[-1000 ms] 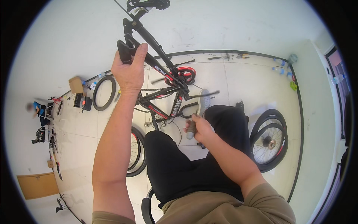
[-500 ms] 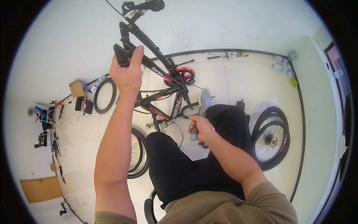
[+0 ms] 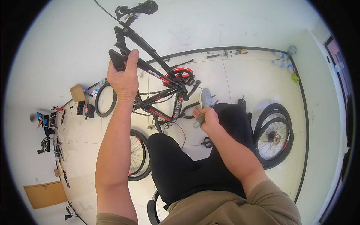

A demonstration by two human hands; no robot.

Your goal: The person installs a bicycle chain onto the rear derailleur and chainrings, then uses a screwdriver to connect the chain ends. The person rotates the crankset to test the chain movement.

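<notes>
A black bicycle frame (image 3: 150,48) with red markings stands tilted in front of me. My left hand (image 3: 123,79) is wrapped round a black, notched end of it at the upper left, thumb up. Lower right, near my knee, my right hand (image 3: 206,117) closes round a grey handle (image 3: 198,122); whatever is at its other end I cannot make out. Between that hand and the frame's crank area sits a dark curved arm (image 3: 192,90). A red-rimmed chainring (image 3: 183,69) and a slack chain (image 3: 155,98) are on the frame.
Two loose wheels (image 3: 276,116) lie at the right, another wheel (image 3: 144,150) beside my left leg. A tyre (image 3: 98,98) and an opened cardboard box (image 3: 77,93) are at the left. A hammer (image 3: 217,56) and pliers (image 3: 241,51) lie along the far wall. A person (image 3: 42,122) sits far left.
My right hand has moved up and slightly right with the grey handle. The dark arm by the crank now points up and right instead of down. The frame and my left hand have shifted slightly left.
</notes>
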